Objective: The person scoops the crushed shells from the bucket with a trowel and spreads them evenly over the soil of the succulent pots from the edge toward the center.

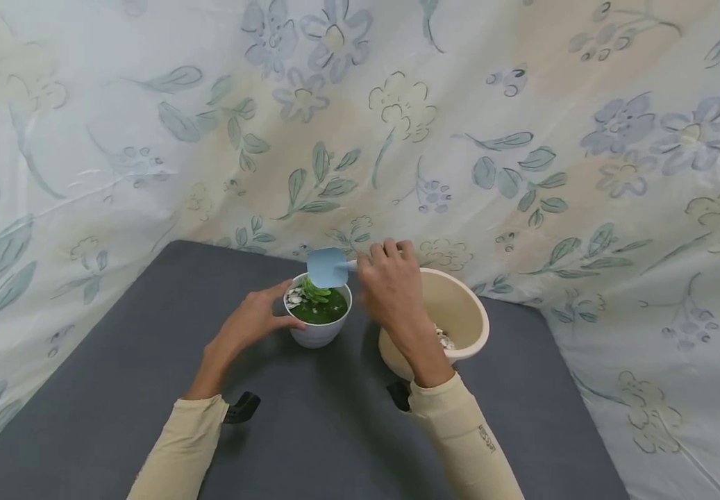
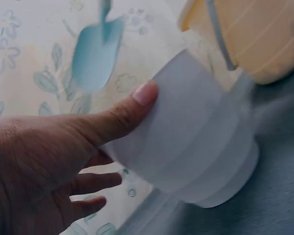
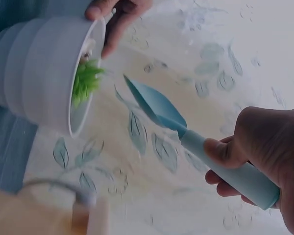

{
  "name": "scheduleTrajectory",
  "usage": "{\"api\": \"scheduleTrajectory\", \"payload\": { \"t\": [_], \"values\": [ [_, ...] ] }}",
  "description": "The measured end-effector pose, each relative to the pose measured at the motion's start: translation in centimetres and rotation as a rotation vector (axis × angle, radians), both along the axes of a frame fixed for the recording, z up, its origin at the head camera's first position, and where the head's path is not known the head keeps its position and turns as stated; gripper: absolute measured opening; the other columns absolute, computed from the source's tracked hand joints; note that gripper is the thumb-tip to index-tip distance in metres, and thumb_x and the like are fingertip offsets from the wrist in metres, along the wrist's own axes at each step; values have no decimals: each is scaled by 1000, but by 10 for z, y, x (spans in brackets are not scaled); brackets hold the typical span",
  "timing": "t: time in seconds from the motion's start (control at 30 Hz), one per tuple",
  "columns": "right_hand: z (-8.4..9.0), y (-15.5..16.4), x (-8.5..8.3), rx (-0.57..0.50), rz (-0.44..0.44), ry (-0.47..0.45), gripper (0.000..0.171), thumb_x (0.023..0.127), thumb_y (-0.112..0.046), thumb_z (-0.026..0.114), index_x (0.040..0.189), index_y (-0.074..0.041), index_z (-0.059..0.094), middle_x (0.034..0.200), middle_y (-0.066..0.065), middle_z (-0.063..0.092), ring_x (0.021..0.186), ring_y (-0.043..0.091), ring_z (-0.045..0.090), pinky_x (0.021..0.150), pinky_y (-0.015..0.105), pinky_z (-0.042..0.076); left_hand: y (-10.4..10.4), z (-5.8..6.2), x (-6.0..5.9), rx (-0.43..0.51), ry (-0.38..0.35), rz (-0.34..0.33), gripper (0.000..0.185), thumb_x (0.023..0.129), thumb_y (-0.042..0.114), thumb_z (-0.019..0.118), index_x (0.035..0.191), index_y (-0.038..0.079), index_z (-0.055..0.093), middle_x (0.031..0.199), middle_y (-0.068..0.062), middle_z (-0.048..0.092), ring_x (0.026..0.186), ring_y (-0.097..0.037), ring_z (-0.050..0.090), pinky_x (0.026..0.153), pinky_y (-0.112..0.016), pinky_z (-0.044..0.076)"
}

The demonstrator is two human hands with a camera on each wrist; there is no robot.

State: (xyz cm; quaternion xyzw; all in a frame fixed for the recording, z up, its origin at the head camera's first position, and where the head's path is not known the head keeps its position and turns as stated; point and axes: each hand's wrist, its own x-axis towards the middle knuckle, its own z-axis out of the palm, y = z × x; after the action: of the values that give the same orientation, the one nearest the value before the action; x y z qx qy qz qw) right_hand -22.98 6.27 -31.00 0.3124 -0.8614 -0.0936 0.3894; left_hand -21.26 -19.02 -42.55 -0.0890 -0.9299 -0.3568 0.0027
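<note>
Floral-printed pale fabric backdrop [image 1: 522, 139]: one, draped behind and along both sides of the work surface, blue and cream flowers with grey-green leaves.

Dark grey flat tabletop [image 1: 147, 389]: one, carrying both containers.

Cream round plastic basin [image 1: 459, 305]: one, standing on the tabletop just right of the white pot. It contains small pale pebbles, of which only a patch near the right forearm shows; the right wrist and forearm cross in front of it and hide much of its interior. A thin wire handle on it shows in the left-wrist view.

White ribbed round ceramic pot [image 1: 319, 332]: one, near the middle of the tabletop, between the two hands. It contains dark green filling, a small green spiky plant [image 1: 314, 290] and a few white pebbles at the rim's left side.

Left hand [image 1: 248, 321]: one, fingers and thumb curled around the left wall of the pot, thumb pressed flat on its side in the left-wrist view, holding it.

Right hand [image 1: 391, 278]: one, fingers wrapped round the handle of the scoop, gripping it.

Light blue small plastic scoop [image 1: 327, 267]: one, held in the air just above the pot's far rim, blade pointing left; whether the blade carries anything cannot be told.

Black clip-like camera mounts: two, one at each cream sleeve cuff.
</note>
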Motion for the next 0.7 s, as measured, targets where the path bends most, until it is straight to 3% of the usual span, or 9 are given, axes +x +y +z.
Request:
{"api": "scheduleTrajectory", "payload": {
  "t": [0.2, 0.4, 0.53, 0.7],
  "values": [
    [1, 45, 7, -170, -2, 3, 12, 84, 0, 77, 93, -5, 80, 86, 12, 74, 84, 32, 64, 90, 50, 54, -12, 7, -10, -19, -63, -80, 101, 87, 49, 83, 164, 6, 33, 167, -25, 36, 153, -49, 36, 118, -67, 39],
    [5, 103, 17, -311, -19, -22, 14, 88, -5, 80, 102, -3, 80, 90, 16, 75, 85, 37, 64, 87, 54, 51, -8, 12, -7, -45, -9, -93, 112, 86, 52, 83, 166, 0, 24, 170, -27, 28, 155, -51, 30, 120, -69, 35],
    [6, 142, 19, -334, -87, -38, 17, 85, 0, 81, 103, -1, 80, 90, 18, 74, 86, 39, 63, 85, 56, 49, 20, 26, 1, -1, 98, -69, 106, 91, 52, 78, 168, 8, 21, 174, -22, 21, 158, -49, 26, 120, -71, 34],
    [0, 176, 15, -265, -180, -80, 23, 79, 8, 80, 100, -1, 81, 87, 16, 73, 87, 37, 62, 85, 54, 48, 73, 40, 5, 69, 276, -119, 87, 94, 39, 78, 164, 11, 36, 172, -16, 32, 156, -42, 36, 120, -64, 40]
  ]
}}
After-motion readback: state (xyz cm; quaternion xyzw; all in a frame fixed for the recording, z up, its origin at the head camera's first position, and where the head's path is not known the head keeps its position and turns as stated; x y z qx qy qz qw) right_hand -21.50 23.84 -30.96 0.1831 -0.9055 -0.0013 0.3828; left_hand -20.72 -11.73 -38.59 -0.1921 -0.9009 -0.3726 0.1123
